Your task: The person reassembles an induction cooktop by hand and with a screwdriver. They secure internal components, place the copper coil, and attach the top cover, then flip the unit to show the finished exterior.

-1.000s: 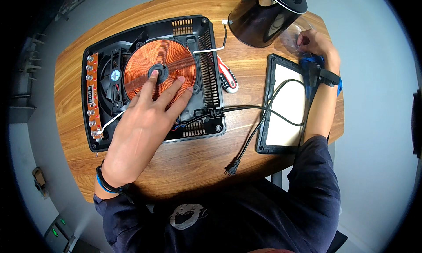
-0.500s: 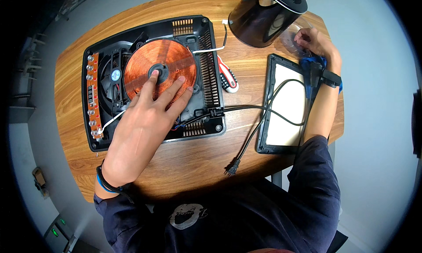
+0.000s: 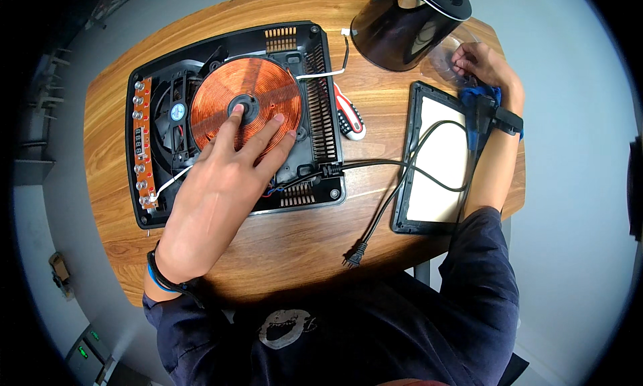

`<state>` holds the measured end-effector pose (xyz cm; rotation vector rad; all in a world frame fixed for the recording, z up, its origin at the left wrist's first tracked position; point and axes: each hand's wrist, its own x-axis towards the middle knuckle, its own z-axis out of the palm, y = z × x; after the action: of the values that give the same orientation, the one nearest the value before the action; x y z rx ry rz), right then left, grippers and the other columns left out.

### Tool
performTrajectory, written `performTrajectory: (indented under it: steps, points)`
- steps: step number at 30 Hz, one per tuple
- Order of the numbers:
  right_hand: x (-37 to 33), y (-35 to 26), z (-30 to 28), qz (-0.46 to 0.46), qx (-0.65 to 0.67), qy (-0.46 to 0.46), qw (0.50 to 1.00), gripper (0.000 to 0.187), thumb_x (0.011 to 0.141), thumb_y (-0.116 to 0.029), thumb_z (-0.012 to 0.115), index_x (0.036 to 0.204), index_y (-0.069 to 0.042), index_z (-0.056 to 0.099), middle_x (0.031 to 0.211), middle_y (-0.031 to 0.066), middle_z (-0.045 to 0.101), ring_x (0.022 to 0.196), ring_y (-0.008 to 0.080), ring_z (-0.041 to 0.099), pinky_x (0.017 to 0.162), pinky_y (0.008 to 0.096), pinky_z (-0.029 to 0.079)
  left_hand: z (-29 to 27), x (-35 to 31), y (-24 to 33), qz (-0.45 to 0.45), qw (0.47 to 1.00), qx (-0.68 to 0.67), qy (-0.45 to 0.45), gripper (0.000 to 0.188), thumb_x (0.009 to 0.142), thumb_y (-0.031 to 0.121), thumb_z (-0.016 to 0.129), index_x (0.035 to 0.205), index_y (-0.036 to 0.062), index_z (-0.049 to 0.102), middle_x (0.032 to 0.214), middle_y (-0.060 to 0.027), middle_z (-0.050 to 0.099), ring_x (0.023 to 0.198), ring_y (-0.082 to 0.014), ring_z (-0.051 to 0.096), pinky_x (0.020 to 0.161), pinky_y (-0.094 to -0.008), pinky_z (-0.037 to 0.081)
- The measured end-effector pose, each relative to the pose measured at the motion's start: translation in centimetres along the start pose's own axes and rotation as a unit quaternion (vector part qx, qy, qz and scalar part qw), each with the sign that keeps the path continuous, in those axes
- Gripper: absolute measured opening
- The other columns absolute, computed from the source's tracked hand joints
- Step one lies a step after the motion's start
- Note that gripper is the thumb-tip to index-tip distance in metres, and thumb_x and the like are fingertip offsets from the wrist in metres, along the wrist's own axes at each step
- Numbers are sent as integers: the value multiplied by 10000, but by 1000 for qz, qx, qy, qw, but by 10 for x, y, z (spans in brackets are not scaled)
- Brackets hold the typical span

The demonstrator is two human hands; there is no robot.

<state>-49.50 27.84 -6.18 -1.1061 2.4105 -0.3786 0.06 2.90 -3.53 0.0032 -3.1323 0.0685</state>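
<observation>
My left hand lies with fingers spread on a round copper coil, its fingertips near the coil's centre. The coil sits inside the open black housing of an induction cooker. Left of the coil are a black fan and an orange button board with clear caps. At the far right, my right hand is over a clear plastic dish, its fingers drawn together. What they pinch, if anything, is too small to make out.
A dark kettle stands at the back right. A black-framed pale panel lies right of the housing, with a power cord across it. A red, white and black tool handle lies beside the housing. Something blue is by my right wrist.
My left hand stays on the coil. The right hand's fingers have shifted slightly over the clear dish; the whole view has moved a little.
</observation>
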Motion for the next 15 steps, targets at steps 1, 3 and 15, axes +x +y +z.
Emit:
performTrajectory:
  steps: [1,3,15]
  points:
    - [-1,1,0,1,0,-1,1000,36,1075,-7,729,1080,28,736,923,52,761,851,156,711,806,321,600,0,1,0,0,1000,-3,0,687,891,-18,706,1566,87,630,1612,-101,627,1497,-453,562,1151,-443,585]
    - [-2,-4,-2,7,-15,-8,1000,38,1074,-13,736,1084,24,734,921,50,758,841,158,707,801,321,597,-1,1,0,0,1000,-4,-1,686,892,-22,704,1566,87,630,1614,-99,626,1498,-452,561,1147,-445,588]
    - [-2,4,-10,-67,-53,-22,996,111,1010,-42,824,1080,-26,739,975,12,753,950,149,691,893,335,582,4,-2,-1,3,1000,5,2,693,900,-10,715,1578,88,611,1620,-95,619,1466,-456,598,1047,-447,641]
